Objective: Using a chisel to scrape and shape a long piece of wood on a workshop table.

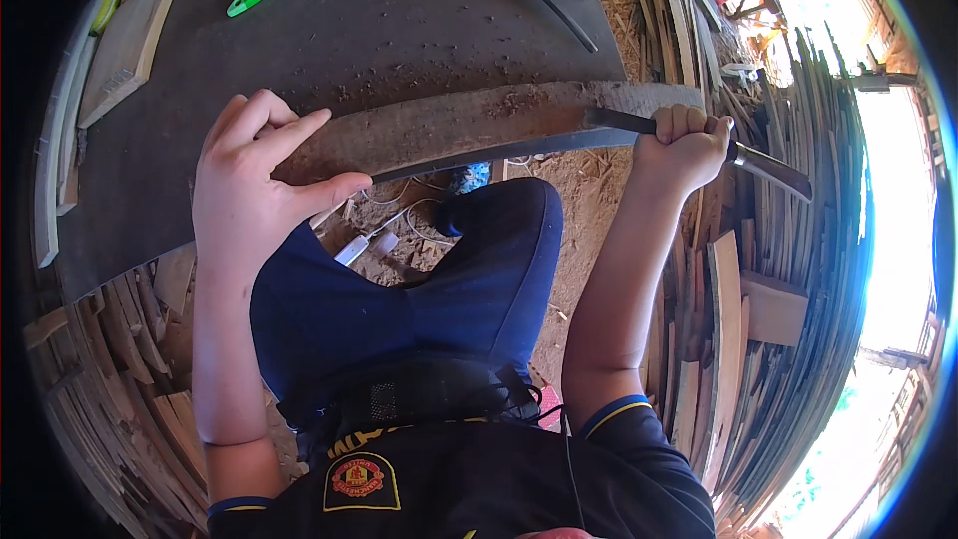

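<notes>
As worktop (399, 25) carries board (479, 125) along near edge, left hand (242, 162) spread wide at board's left end, contact unclear; right hand (684, 145) wrapped round chisel (624, 120), aimed left. Best: brace board firmly, left hand outside chisel's line.

The dark shirt (489, 484) bears lettering on a red-and-yellow badge (360, 480) and larger yellow characters (349, 440) beside it.

I watch through one wide fisheye on the wearer's head, facing steeply down over the shirt (469, 484) and trousers (399, 314). The left hand (261, 165) and right hand (682, 148) sit near it; the tabletop (419, 5) stretches to its upper edge.
</notes>
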Available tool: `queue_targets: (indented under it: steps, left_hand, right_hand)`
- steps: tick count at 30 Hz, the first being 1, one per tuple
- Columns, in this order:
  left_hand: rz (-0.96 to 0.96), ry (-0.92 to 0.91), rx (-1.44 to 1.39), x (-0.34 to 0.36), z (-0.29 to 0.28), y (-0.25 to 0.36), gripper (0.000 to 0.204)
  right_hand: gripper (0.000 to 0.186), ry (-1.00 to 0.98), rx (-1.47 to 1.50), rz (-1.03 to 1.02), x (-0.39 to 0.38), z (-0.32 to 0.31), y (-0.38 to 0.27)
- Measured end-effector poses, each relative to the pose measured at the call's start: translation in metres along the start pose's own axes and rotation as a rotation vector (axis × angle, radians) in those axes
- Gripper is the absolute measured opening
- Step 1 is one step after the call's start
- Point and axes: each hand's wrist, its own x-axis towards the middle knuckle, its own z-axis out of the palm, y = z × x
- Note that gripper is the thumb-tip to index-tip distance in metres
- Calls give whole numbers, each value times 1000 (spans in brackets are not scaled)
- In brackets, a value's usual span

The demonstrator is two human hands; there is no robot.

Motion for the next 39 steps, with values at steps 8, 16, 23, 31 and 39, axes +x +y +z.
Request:
queue_targets:
  steps: [8, 16, 23, 31, 39]
  left_hand:
    - [10, -27, -11, 3, -1, 1, 58]
    - [-10, -24, -4, 8, 1, 6, 58]
    - [-40, -18, -26, -1, -3, -1, 54]
    - [-18, -11, -13, 6, 0, 4, 53]
    - [-40, -13, -31, 0, -4, -2, 53]
  right_hand:
    - [46, -49, 14, 194, -61, 40, 30]
    - [49, -43, -48, 37, -4, -1, 5]
    - [47, -144, -87, 205, -76, 57, 28]
    - [42, 42, 67, 101, 4, 5, 11]
    - [42, 27, -48, 116, -15, 27, 19]
